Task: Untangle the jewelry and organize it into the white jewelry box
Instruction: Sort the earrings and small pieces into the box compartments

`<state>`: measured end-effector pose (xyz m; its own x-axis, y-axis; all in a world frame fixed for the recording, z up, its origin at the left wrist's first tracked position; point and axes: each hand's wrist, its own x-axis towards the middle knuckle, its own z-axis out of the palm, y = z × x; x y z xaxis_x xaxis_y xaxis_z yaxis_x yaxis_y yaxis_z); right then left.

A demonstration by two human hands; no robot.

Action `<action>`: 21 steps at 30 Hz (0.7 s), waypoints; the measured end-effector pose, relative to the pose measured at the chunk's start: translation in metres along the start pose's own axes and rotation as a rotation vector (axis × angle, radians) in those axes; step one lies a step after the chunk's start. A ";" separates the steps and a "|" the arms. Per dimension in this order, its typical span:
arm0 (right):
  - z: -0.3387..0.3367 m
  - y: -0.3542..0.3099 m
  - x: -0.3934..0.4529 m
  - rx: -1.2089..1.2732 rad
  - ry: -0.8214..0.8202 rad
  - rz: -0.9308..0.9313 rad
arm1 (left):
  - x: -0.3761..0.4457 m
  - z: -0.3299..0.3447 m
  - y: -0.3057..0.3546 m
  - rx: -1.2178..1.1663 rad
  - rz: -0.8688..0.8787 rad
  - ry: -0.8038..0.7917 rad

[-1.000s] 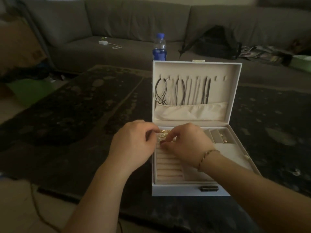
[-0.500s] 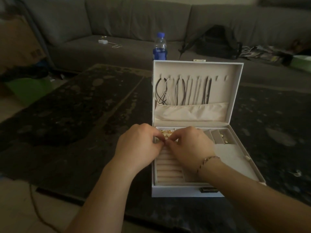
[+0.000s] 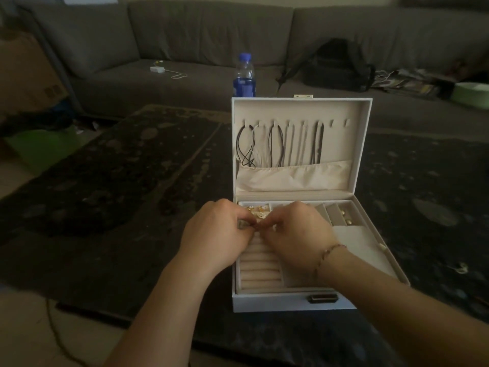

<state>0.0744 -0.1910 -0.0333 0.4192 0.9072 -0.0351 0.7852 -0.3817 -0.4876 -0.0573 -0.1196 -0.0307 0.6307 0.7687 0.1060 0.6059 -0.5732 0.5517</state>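
The white jewelry box [image 3: 285,304] stands open on the dark table, lid upright. Several necklaces [image 3: 277,147] hang from hooks inside the lid above a cream pocket. My left hand [image 3: 217,234] and my right hand [image 3: 296,234] meet over the box's back-left part, fingertips together, pinching a small gold piece of jewelry [image 3: 256,225] between them. More gold pieces [image 3: 255,208] lie in the back-left compartment just beyond my fingers. The cream ring rolls [image 3: 260,271] show below my hands. A few gold earrings [image 3: 346,218] sit in the right compartments.
A blue-capped water bottle [image 3: 244,78] stands behind the box lid. A grey sofa runs across the back with a black bag [image 3: 338,67] and a white charger [image 3: 157,69] on it. A small white item [image 3: 461,267] lies on the table at the right.
My hands have drawn closer until the fingertips meet over the small gold piece; a second ago they were slightly apart. The box has not moved.
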 end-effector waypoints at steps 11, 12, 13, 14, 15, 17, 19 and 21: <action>-0.107 0.072 -0.062 0.229 0.420 -0.044 | 0.002 0.008 0.005 -0.008 -0.015 0.060; -0.108 0.082 -0.065 0.252 0.456 -0.009 | 0.001 0.009 0.008 -0.007 -0.032 0.060; -0.107 0.089 -0.069 0.274 0.472 0.020 | 0.001 0.009 0.011 0.011 -0.047 0.062; -0.103 0.094 -0.071 0.293 0.472 0.039 | 0.000 0.010 0.014 0.041 -0.060 0.070; -0.099 0.097 -0.073 0.302 0.455 0.045 | -0.001 0.011 0.017 0.074 -0.070 0.081; -0.091 0.099 -0.074 0.290 0.419 0.035 | -0.002 0.012 0.020 0.126 -0.085 0.107; -0.087 0.100 -0.073 0.247 0.414 0.023 | -0.003 0.013 0.023 0.164 -0.111 0.118; -0.087 0.102 -0.072 0.225 0.426 0.031 | -0.003 0.012 0.026 0.203 -0.122 0.119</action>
<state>0.1643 -0.3108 -0.0049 0.6273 0.7247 0.2853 0.6712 -0.3173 -0.6699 -0.0373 -0.1401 -0.0263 0.4927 0.8569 0.1516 0.7667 -0.5098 0.3901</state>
